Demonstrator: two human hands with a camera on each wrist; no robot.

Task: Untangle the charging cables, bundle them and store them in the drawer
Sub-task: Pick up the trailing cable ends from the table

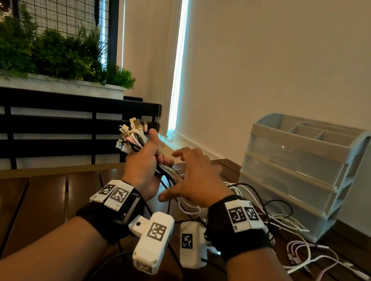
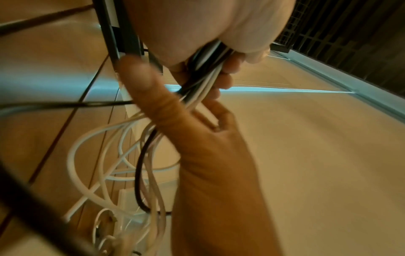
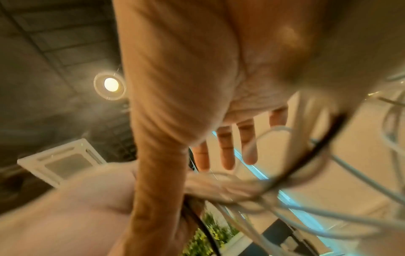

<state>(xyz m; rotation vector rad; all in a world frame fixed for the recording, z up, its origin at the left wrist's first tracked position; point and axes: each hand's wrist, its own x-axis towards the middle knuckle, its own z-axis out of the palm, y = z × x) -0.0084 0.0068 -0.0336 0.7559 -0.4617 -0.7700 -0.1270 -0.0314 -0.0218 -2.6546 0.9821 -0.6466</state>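
Observation:
My left hand (image 1: 146,158) grips a bunch of white, pink and black charging cables (image 1: 131,135) just below their plug ends, which fan upward above the fist. In the left wrist view the curled fingers (image 2: 228,69) clamp the cables (image 2: 197,83), which trail down in loops. My right hand (image 1: 196,177) hovers right beside it over the trailing cables, fingers straight and spread, holding nothing. The right wrist view shows its straight fingers (image 3: 225,150) with cable loops (image 3: 285,176) hanging close by. The rest of the cables (image 1: 276,213) lie tangled on the table toward the drawer unit (image 1: 298,174).
The pale plastic drawer unit has three shut drawers and open top compartments, against the wall at the right. Loose pink and white cable ends (image 1: 319,259) lie on the dark wooden table (image 1: 30,202). A black railing (image 1: 40,126) and a planter (image 1: 49,56) stand at the left.

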